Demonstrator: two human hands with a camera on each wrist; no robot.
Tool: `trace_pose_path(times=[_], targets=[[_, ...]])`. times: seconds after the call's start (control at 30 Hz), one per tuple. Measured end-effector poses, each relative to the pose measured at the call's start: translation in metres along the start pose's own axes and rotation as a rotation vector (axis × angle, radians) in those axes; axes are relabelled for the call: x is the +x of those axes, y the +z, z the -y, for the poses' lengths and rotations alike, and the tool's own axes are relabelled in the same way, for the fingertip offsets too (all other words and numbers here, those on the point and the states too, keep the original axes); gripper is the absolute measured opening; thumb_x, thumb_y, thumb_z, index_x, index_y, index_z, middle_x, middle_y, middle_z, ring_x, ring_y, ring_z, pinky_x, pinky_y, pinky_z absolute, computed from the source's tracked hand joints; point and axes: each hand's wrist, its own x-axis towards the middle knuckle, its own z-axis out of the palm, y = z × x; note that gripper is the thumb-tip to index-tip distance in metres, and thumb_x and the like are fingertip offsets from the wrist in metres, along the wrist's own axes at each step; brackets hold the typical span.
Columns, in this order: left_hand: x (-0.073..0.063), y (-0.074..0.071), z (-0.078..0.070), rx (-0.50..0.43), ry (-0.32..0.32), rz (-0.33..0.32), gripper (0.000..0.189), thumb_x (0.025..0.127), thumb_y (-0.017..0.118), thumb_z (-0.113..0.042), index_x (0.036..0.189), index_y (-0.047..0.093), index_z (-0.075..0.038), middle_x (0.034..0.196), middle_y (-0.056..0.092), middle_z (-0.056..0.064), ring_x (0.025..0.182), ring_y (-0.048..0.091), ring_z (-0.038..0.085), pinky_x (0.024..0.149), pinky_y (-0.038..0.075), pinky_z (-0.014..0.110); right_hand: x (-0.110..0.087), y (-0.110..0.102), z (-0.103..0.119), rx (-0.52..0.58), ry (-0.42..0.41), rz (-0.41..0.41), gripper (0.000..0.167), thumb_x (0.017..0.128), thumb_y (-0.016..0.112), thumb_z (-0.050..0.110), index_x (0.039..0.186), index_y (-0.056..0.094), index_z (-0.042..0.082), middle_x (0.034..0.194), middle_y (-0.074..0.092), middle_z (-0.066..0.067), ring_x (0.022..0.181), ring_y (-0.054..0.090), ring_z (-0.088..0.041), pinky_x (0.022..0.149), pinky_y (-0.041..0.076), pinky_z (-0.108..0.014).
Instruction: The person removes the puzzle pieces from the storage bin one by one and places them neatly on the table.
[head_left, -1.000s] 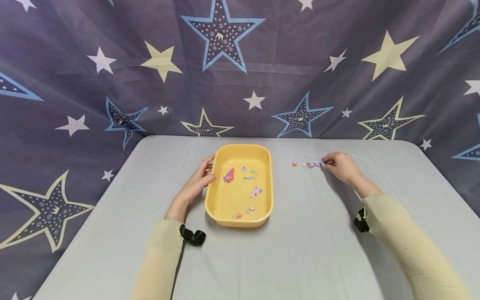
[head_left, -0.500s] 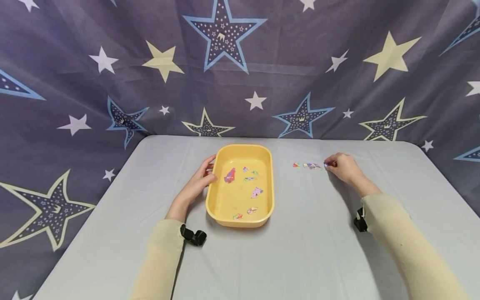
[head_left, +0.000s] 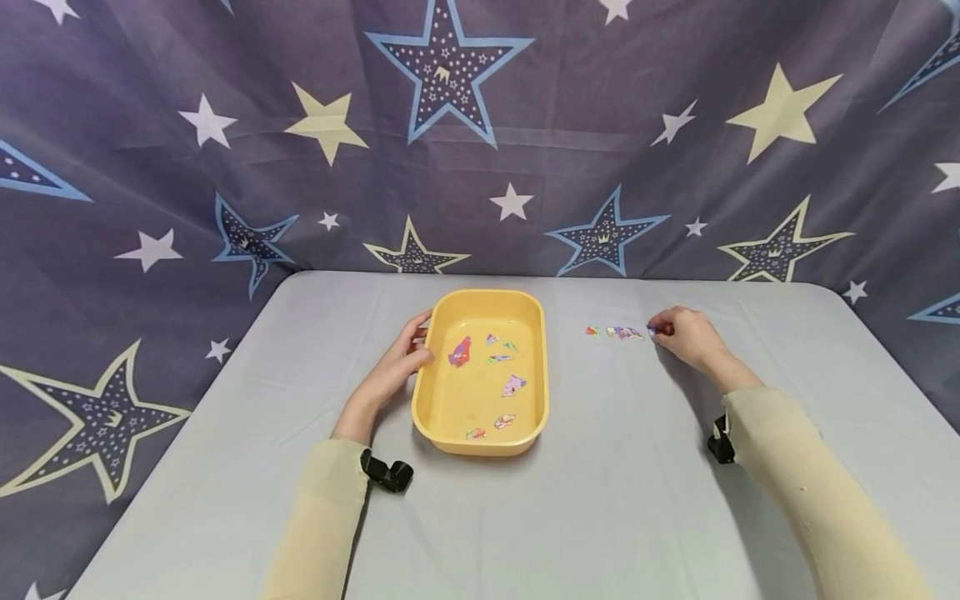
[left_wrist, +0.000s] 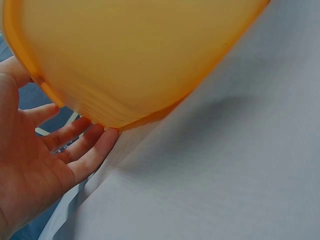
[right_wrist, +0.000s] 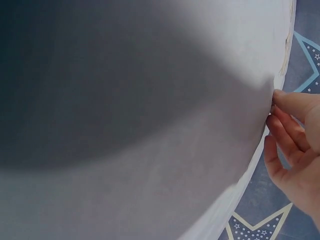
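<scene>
My left hand (head_left: 393,364) holds the left side of a yellow plastic tray (head_left: 420,400), thumb at its rim and fingers against the outer wall. The left wrist view has those fingertips (left_wrist: 111,136) touching the tray's side. Inside the tray lie several small, shiny flat cut-outs, among them a red-purple one (head_left: 460,352) and a pale lilac one (head_left: 513,386). Over to the right, my right hand (head_left: 686,333) pinches a small blue-purple flat cut-out (head_left: 652,331) between thumb and fingertips, at the table surface. The fingers mostly hide it in the right wrist view.
Left of the right hand, a red-green cut-out (head_left: 592,331) and a strip of purplish ones (head_left: 624,332) lie in a row on the grey-white table (head_left: 600,500). A dark star-patterned curtain (head_left: 465,183) hangs behind the table's far edge.
The right hand has shifted very slightly right, away from the strip of cut-outs, with its piece still pinched. Left hand and tray stay in place.
</scene>
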Motion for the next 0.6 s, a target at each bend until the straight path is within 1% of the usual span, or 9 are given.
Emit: trace_pose_path(times=[0.17,0.33,0.4,0.47,0.57,0.6], targets=[[-0.001,0.0,-0.001,0.002,-0.001,-0.001,0.073,0.078,0.045,-0.005,0.145,0.018,-0.013,0.136,0.028,0.023,0.114,0.038,0.037,0.08,0.04,0.029,-0.001,-0.001,0.0,0.001,0.005,0.0,0.021,0.08,0.061,0.008,0.099,0.065,-0.002,0.08,0.056,-0.012,0.073,0.05,-0.024,0.069,0.038,-0.039],[0.0,0.0,-0.001,0.004,-0.007,0.002,0.073,0.078,0.045,-0.006,0.145,0.018,-0.015,0.136,0.029,0.022,0.114,0.038,0.036,0.082,0.04,0.032,-0.003,-0.005,0.0,0.021,0.008,-0.005,0.024,0.079,0.062,0.007,0.1,0.064,-0.004,0.086,0.058,-0.017,0.077,0.053,-0.027,0.072,0.04,-0.043],[0.005,-0.002,0.007,0.011,-0.008,-0.006,0.073,0.078,0.046,-0.007,0.145,0.02,-0.019,0.135,0.03,0.019,0.112,0.04,0.033,0.082,0.04,0.032,-0.003,-0.007,0.001,0.029,0.004,-0.011,0.025,0.078,0.062,0.007,0.1,0.064,-0.004,0.089,0.058,-0.018,0.079,0.055,-0.028,0.074,0.041,-0.044],[0.006,-0.002,0.008,0.011,-0.008,-0.008,0.073,0.078,0.046,-0.007,0.145,0.02,-0.018,0.135,0.03,0.019,0.112,0.04,0.032,0.083,0.04,0.032,-0.002,-0.01,0.003,0.032,-0.01,-0.014,0.026,0.078,0.062,0.007,0.101,0.064,-0.004,0.091,0.059,-0.02,0.081,0.056,-0.029,0.075,0.041,-0.046],[0.012,-0.005,0.019,0.009,-0.004,-0.013,0.073,0.078,0.047,-0.009,0.145,0.021,-0.021,0.134,0.031,0.017,0.111,0.041,0.03,0.082,0.041,0.03,-0.001,-0.013,0.007,0.023,-0.024,-0.01,0.027,0.077,0.061,0.006,0.102,0.064,-0.004,0.094,0.059,-0.02,0.084,0.057,-0.03,0.077,0.041,-0.046],[0.013,-0.004,0.02,0.008,-0.005,-0.014,0.073,0.078,0.047,-0.008,0.145,0.021,-0.021,0.135,0.031,0.017,0.111,0.041,0.031,0.082,0.04,0.03,-0.001,-0.014,0.009,0.018,-0.028,-0.009,0.027,0.077,0.06,0.006,0.102,0.064,-0.004,0.095,0.06,-0.019,0.084,0.057,-0.03,0.077,0.042,-0.046]])
